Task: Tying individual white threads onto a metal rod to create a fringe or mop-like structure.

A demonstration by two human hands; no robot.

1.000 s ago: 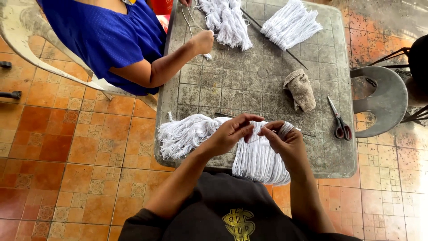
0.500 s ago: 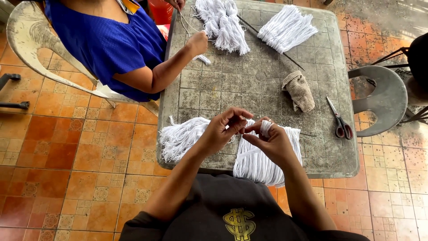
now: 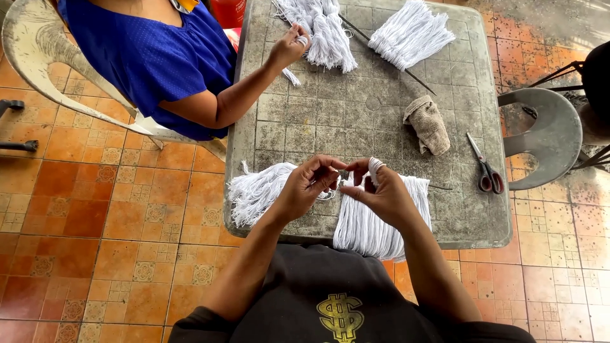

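My left hand (image 3: 310, 185) and my right hand (image 3: 380, 194) meet above the near edge of a grey plastic table (image 3: 356, 121). Both pinch a thin white string (image 3: 337, 185) between them, and a few turns of it wrap my right forefinger. Under my right hand lies a bundle of straight white strings (image 3: 372, 219) hanging over the table edge. A frayed white string bundle (image 3: 257, 190) lies left of my left hand.
A person in a blue top (image 3: 152, 57) sits at the far left, one hand (image 3: 287, 46) on another white bundle (image 3: 324, 28). A further bundle (image 3: 410, 32), a brown rag (image 3: 427, 124), scissors (image 3: 484, 168) and a grey stool (image 3: 546, 136) are on the right.
My hands have drawn closer together and shifted slightly left, winding string on my right forefinger. The other person's hand has risen toward the far bundle.
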